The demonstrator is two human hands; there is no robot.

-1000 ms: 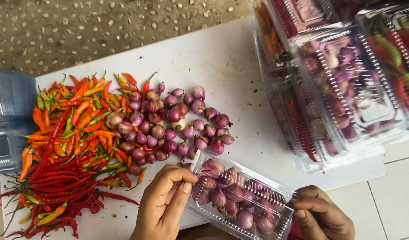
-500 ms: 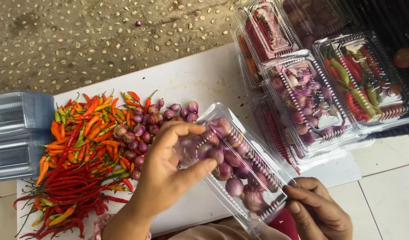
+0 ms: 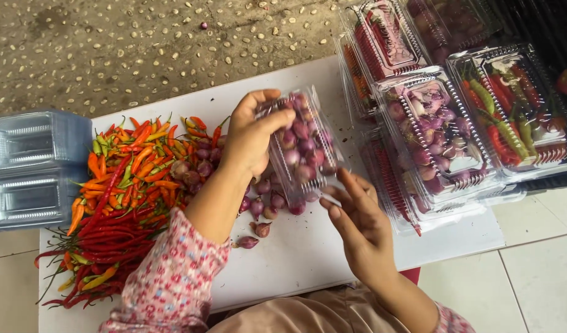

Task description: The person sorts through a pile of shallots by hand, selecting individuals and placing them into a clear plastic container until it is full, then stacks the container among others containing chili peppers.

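Since half a second ago the clamshell (image 3: 305, 145) has swung up and away from the body: it lay slanting low between the hands, and now it stands over the white table (image 3: 308, 253), lifted towards the stacked packs (image 3: 440, 132) on the right. The left hand (image 3: 251, 132) has gone with it and is clamped on its near-left edge, thumb over the lid, fingers behind. The right hand (image 3: 357, 225) has come off the corner it held; it is open and loose, fingertips just touching the lower rim, holding nothing.

The box is full of shallots (lid seemingly shut, though the latch is not visible), so the weight hangs from one grip on thin plastic. To do this well, I judge the right hand should support the bottom rather than the rim, and the left should press on the seam, not the middle of the lid, which would bow and pop open. Keep it fairly level. Loose shallots (image 3: 262, 203) and the chilli pile (image 3: 120, 197) lie directly beneath, so lift clear rather than drag.
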